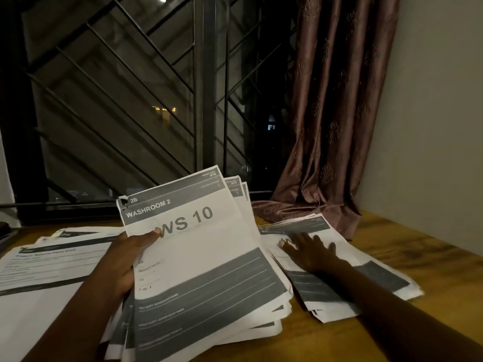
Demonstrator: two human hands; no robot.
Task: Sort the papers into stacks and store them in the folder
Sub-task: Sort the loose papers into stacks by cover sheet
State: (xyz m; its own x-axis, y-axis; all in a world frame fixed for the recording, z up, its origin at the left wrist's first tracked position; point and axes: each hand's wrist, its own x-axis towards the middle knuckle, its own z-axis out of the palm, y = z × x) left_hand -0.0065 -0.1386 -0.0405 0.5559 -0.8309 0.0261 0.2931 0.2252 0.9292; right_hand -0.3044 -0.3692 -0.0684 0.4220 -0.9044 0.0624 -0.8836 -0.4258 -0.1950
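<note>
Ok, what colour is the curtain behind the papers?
The curtain is brownish-pink with a faint floral pattern; the head view shows it best.

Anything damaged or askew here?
Yes. The grey-and-white printed WS 10 sheet gripped by the left hand has a torn top-left corner; the white paper pile under the right hand lies splayed.

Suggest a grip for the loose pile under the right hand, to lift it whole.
Probably the pile's right long edge, coming in from the bare table side. It lies flat and fanned, and its left edge sits behind the bundle held in the left hand. Square the sheets with the right hand, then slide fingers under, thumb on top.
</note>
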